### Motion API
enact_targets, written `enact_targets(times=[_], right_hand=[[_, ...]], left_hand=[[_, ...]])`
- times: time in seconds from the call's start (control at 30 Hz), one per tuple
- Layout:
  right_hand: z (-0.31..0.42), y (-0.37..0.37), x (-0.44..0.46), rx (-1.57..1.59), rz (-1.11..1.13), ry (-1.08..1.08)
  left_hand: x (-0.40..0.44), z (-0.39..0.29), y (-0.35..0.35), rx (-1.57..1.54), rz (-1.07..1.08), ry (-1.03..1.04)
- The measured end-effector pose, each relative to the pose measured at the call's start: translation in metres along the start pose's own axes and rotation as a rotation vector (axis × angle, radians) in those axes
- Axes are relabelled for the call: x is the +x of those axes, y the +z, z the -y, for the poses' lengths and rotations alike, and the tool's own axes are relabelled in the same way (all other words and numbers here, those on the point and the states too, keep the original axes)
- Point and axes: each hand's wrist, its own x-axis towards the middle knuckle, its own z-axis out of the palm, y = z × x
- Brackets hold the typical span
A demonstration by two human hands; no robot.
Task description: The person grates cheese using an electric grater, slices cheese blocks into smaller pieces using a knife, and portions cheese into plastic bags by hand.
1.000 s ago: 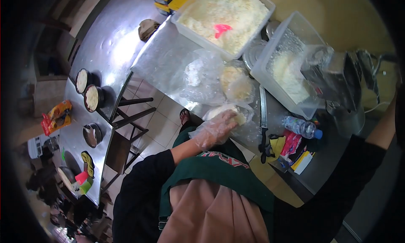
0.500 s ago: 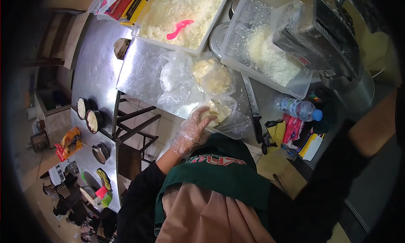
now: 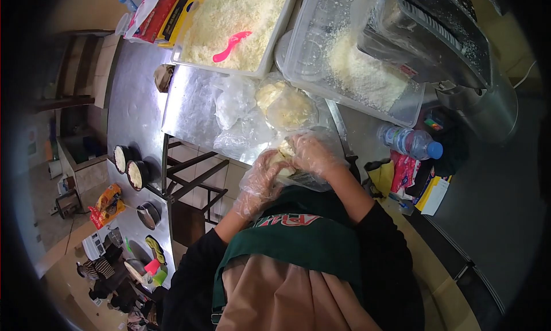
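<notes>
My left hand, in a clear plastic glove, curls around pale cheese chunks near the table's front edge. My right hand, gloved too, has its fingers bent onto the same chunks from the other side. The fingers partly hide the chunks, and clear plastic lies around and under them. Just beyond the hands is a clear bag with more pale cheese in it. A crumpled clear bag lies to its left. To the right, a knife is partly covered by my right hand and forearm.
A tub of grated cheese holds a pink scoop. Right of it, a second tub stands under a metal grating machine. A water bottle lies at right. Round filled pans sit on the left table.
My right arm has come in from the far right, by the machine, and its hand has joined the left at the cheese chunks. The view has shifted slightly.
</notes>
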Motion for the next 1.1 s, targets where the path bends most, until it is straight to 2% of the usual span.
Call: enact_targets(times=[0.07,0.13,0.23,0.37,0.47,0.53,0.87,1.03,1.1], right_hand=[[-0.001,0.000,0.007,0.054,0.034,0.021],[0.013,-0.017,0.009,0.124,0.129,0.166],[0.012,-0.028,0.015,0.037,0.205,0.136],[-0.002,-0.021,0.017,0.114,0.196,0.100],[0.013,-0.020,0.008,0.168,0.175,0.087],[0.027,-0.010,0.010,-0.038,0.129,0.210],[0.040,-0.028,-0.001,0.051,0.046,0.332],[0.023,-0.024,0.003,0.156,0.109,0.411],[0.021,-0.019,0.001,0.052,0.134,0.333]], left_hand=[[-0.001,-0.002,-0.003,-0.002,0.064,-0.030],[-0.002,-0.002,-0.004,0.001,0.081,-0.051],[-0.004,0.001,-0.002,-0.006,0.090,-0.066],[-0.004,-0.002,-0.005,-0.024,0.032,-0.035],[-0.003,0.003,-0.003,-0.032,0.023,-0.022],[-0.001,0.005,-0.002,-0.040,0.037,-0.024],[0.005,0.008,-0.011,-0.042,0.068,0.036],[0.003,0.011,-0.011,-0.028,0.057,0.124],[0.001,0.013,-0.011,-0.023,0.054,0.138]])
